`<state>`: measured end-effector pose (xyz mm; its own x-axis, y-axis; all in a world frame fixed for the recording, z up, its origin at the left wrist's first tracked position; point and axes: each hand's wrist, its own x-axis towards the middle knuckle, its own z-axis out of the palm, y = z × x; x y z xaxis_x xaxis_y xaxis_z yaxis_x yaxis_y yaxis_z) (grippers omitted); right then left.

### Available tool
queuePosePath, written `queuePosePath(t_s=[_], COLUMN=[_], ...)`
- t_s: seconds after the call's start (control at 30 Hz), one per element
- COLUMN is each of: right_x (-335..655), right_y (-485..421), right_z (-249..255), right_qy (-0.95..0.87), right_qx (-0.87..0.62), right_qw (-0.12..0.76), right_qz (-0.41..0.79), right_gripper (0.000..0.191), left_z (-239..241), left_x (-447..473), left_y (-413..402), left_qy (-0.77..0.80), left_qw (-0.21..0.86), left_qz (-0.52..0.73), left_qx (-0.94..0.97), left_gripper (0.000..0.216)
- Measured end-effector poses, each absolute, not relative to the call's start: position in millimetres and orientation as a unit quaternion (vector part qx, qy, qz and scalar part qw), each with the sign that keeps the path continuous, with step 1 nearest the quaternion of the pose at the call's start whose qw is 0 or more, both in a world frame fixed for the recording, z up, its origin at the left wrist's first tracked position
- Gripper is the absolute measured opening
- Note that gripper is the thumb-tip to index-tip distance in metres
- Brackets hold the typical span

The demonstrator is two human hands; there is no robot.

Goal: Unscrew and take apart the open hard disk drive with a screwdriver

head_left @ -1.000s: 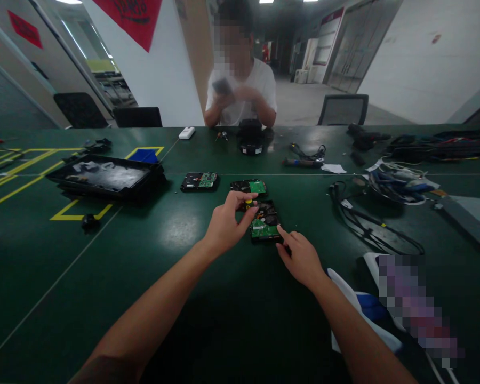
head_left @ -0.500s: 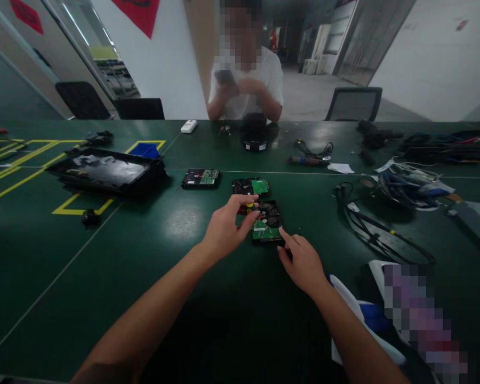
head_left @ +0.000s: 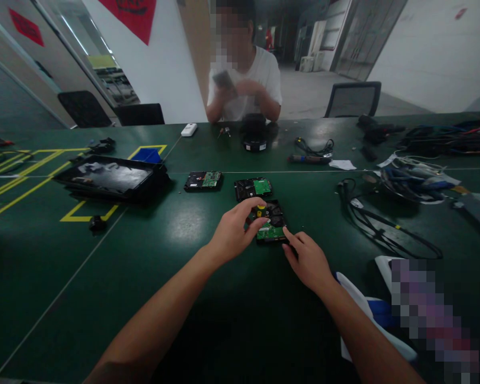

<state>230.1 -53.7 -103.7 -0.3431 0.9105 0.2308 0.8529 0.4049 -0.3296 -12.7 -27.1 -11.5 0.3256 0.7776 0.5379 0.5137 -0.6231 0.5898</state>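
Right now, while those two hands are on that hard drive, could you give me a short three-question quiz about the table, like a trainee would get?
1. True or false: the right hand touches the near edge of the closest hard drive.
2. How many hard drives lie on the green table, circuit boards up?
3. The left hand pinches: A) a yellow-capped tool; B) a cable; C) a phone.
Key: 1 true; 2 three; 3 A.

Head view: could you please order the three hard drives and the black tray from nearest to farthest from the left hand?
1. Near drive, under the fingertips of the left hand.
2. Middle drive, just beyond.
3. Left drive, farther left.
4. Black tray, far left.
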Motion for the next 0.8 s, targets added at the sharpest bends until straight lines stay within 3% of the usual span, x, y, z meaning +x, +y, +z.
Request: queuePosePath(t_s=[0.33,0.57,0.8], right_x=[230,229,228], right_y=[-55,-53,-55], right_z=[-103,-107,-109], right_qy=[-0.807,-0.805,-0.800], right_qx=[-0.544,-0.536,-0.545], right_qw=[0.216,0.236,0.232], right_qz=[0.083,0.097,0.099], right_gripper=[0.046,0.045,0.046], left_z=[-10,-14,-13], left_x=[-9,-4,-1], left_y=[-29,-22,-15], left_qy=[0.410,0.348,0.348], left_qw=[0.226,0.438,0.488], left_qz=[0.462,0.507,0.501], left_qx=[0.753,0.656,0.624], left_gripper=[0.028,0.022,0.020])
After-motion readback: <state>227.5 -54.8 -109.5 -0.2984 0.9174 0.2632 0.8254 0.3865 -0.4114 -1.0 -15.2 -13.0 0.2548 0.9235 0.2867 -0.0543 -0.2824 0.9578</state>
